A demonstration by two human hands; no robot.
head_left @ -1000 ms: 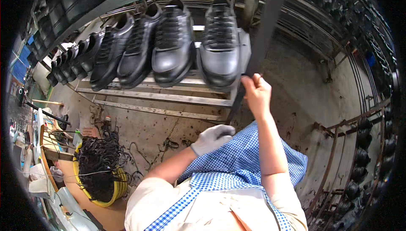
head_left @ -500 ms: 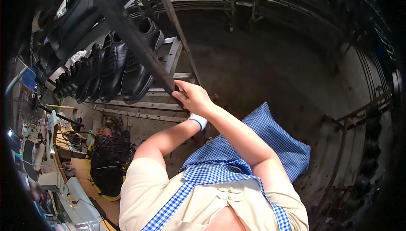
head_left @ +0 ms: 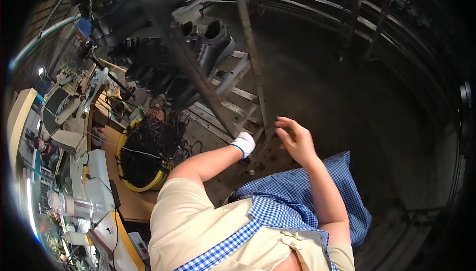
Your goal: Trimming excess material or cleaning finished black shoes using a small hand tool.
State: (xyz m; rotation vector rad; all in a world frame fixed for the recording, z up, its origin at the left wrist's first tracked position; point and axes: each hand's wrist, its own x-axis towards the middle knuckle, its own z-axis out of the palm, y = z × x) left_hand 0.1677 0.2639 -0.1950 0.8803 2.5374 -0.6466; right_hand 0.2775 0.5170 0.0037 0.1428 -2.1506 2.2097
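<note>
A white glove with a blue cuff covers my left hand (head_left: 244, 144), which is closed around the lower visible end of a dark metal post of the shoe rack (head_left: 218, 103). Its fingertips are hidden from here. My bare right hand (head_left: 297, 143) is in the air just right of the rack, fingers loosely bent and apart, holding nothing. Black leather shoes (head_left: 181, 91) stand in a row on the rack's bars, to the left of the post. More dark shoes, blurred, lie on the level above.
At the left, a yellow-rimmed basket (head_left: 120, 159) holds a tangle of black strips (head_left: 148, 144). Beside it is a cluttered workbench (head_left: 96, 172) with a clear jar. Further metal racks (head_left: 342, 13) line the far side, beyond dark floor. A blue checked apron (head_left: 317, 186) hangs in front of me.
My right hand has come off the rack post and moved right. The whole view has turned, so the rack and bench appear shifted. My left gloved hand is now more exposed at the post.
</note>
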